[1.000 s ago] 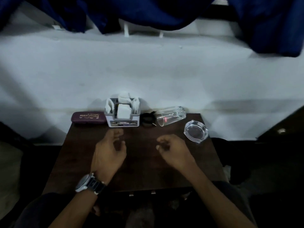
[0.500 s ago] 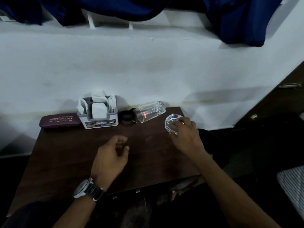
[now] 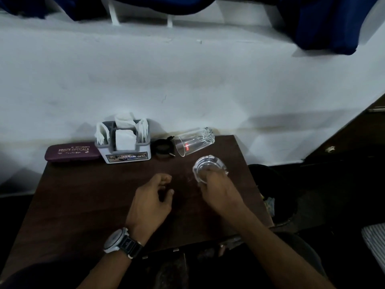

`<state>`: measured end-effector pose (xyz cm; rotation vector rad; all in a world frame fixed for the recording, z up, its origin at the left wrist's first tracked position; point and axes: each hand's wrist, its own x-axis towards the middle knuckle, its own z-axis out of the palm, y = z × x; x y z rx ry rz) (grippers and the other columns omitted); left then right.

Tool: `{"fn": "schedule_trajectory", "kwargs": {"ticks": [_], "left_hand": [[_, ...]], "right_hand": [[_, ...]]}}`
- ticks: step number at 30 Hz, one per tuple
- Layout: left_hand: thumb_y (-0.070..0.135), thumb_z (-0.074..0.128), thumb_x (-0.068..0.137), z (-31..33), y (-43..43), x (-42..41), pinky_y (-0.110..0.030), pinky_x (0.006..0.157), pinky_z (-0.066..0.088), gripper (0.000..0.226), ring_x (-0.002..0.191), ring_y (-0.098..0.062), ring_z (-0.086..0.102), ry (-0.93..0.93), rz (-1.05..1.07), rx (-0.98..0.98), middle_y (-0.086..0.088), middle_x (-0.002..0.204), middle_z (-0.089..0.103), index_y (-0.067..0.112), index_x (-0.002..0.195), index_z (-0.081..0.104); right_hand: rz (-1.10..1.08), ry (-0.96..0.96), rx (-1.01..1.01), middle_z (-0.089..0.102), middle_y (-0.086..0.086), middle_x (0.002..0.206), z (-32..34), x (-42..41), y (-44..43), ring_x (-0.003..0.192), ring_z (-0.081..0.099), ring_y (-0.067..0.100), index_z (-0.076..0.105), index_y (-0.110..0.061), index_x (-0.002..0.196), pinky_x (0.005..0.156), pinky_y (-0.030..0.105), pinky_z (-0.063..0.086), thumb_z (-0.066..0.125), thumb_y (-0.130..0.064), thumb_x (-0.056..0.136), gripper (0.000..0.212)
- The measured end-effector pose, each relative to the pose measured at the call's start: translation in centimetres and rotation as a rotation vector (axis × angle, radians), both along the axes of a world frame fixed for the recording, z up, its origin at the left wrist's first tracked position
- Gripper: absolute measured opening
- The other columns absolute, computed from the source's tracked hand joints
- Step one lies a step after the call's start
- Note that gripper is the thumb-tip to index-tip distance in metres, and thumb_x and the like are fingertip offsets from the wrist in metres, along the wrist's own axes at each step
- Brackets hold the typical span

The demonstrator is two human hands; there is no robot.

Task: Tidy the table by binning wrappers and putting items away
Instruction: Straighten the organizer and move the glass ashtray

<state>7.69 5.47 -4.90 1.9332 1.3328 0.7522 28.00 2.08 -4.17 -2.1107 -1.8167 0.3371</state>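
A clear glass ashtray (image 3: 205,165) is tilted up off the dark wooden table (image 3: 83,201), and my right hand (image 3: 218,190) grips its near rim. My left hand (image 3: 151,199) rests loosely curled on the table's middle, holding nothing, a watch on its wrist. A drinking glass (image 3: 193,141) lies on its side at the back edge. Left of it sit a small black object (image 3: 163,147), a grey napkin holder (image 3: 124,140) stuffed with white tissues, and a maroon spectacle case (image 3: 71,152).
A white wall (image 3: 187,80) runs right behind the table. A dark round bin (image 3: 273,195) stands on the floor off the table's right edge, with scraps inside. Blue cloth (image 3: 325,21) hangs above. A striped fabric (image 3: 375,238) shows at the far right.
My right hand reached from the table's middle to the ashtray, took hold of it and tipped it up toward me. My left hand stayed put. The view shifted right.
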Motion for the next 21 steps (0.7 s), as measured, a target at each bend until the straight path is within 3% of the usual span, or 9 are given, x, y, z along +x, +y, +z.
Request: {"fn": "schedule_trajectory", "kwargs": {"ticks": [6,7,8,10,13,16,21], "left_hand": [[0.02,0.082,0.081,0.0,0.1,-0.1,-0.028,0.1,0.054,0.052,0.114,-0.006,0.067,0.027,-0.064,-0.044,0.012,0.125,0.07,0.026,0.128,0.059],[0.024,0.084,0.08,0.0,0.0,0.0,-0.029,0.103,0.052,0.059,0.118,-0.005,0.064,0.025,-0.08,-0.051,0.012,0.129,0.068,0.027,0.132,0.055],[0.027,0.085,0.079,0.0,-0.1,0.1,-0.029,0.105,0.051,0.066,0.123,-0.005,0.062,0.023,-0.092,-0.058,0.012,0.134,0.065,0.028,0.136,0.051],[0.033,0.088,0.075,-0.1,-0.1,0.4,-0.028,0.109,0.047,0.081,0.129,-0.005,0.057,0.017,-0.109,-0.053,0.011,0.142,0.06,0.029,0.142,0.044],[0.038,0.089,0.072,-0.1,-0.1,0.7,-0.028,0.111,0.044,0.09,0.132,-0.008,0.055,0.025,-0.133,-0.042,0.01,0.145,0.057,0.031,0.146,0.038],[0.037,0.089,0.072,-0.3,-0.1,0.7,-0.026,0.109,0.044,0.089,0.131,-0.009,0.056,0.012,-0.155,-0.029,0.01,0.143,0.059,0.032,0.145,0.039],[0.037,0.089,0.071,-0.5,-0.1,0.8,-0.014,0.104,0.039,0.087,0.128,-0.005,0.056,-0.005,-0.154,-0.01,0.012,0.139,0.061,0.032,0.143,0.04]], "right_hand": [[0.161,0.054,0.022,0.065,-0.002,0.094,2.2,-1.7,1.0,0.096,0.062,0.021,0.068,-0.02,0.084,0.088,0.038,0.053,0.069,-0.023,0.087,0.004],[0.141,0.04,0.072,0.067,0.001,0.099,3.0,-0.9,1.7,0.099,0.062,0.023,0.071,-0.02,0.094,0.09,0.04,0.053,0.07,-0.02,0.087,0.007],[0.105,0.008,0.109,0.067,0.005,0.112,3.7,0.0,2.7,0.107,0.062,0.027,0.071,-0.019,0.111,0.095,0.042,0.052,0.069,-0.017,0.087,0.024],[0.099,-0.134,0.107,0.056,0.009,0.139,4.9,1.9,5.4,0.125,0.054,0.031,0.057,-0.019,0.139,0.102,0.047,0.048,0.07,-0.012,0.086,0.055],[0.254,-0.385,-0.002,0.033,0.007,0.162,5.5,2.9,9.4,0.146,0.034,0.03,0.033,-0.023,0.156,0.11,0.05,0.039,0.071,-0.006,0.081,0.085],[0.433,-0.514,-0.088,0.029,0.004,0.165,4.9,3.1,11.5,0.15,0.029,0.026,0.022,-0.024,0.16,0.112,0.049,0.035,0.068,-0.006,0.084,0.091],[0.444,-0.523,-0.056,0.044,0.003,0.154,4.2,3.2,12.0,0.139,0.045,0.026,0.031,-0.02,0.156,0.103,0.051,0.041,0.071,-0.015,0.085,0.081]]}}
